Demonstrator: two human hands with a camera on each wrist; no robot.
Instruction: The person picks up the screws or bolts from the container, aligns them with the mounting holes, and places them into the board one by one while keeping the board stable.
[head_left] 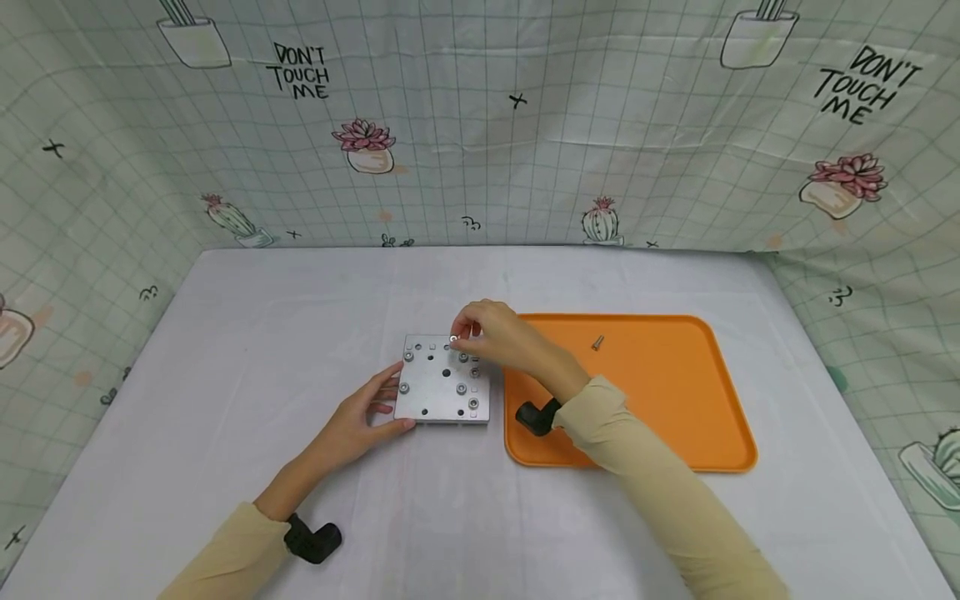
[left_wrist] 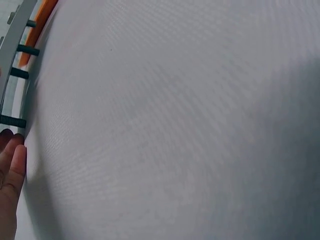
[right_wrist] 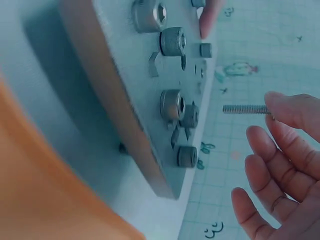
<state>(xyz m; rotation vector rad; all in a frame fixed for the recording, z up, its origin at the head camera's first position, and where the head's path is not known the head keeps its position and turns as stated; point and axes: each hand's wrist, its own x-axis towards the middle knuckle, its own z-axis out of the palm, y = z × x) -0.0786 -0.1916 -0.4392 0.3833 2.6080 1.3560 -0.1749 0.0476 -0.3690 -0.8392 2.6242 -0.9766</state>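
A silver metal plate (head_left: 438, 402) with several holes stands raised off the white table on screw shanks, which stick out beneath it in the left wrist view. Several socket-head screws (right_wrist: 172, 104) sit in its top face. My left hand (head_left: 367, 412) holds the plate at its left side, thumb at the near left corner and fingers along the edge. Over the far right part of the plate, my right hand (head_left: 498, 335) pinches a threaded screw (right_wrist: 245, 109) between thumb and index finger. The screw's head is hidden by the fingertips, and its shank points toward the plate.
To the right of the plate lies an orange tray (head_left: 652, 408) with one loose screw (head_left: 597, 342) on it. My right forearm crosses over this tray. A patterned cloth (head_left: 450, 125) hangs behind the table (head_left: 300, 308) and along its sides.
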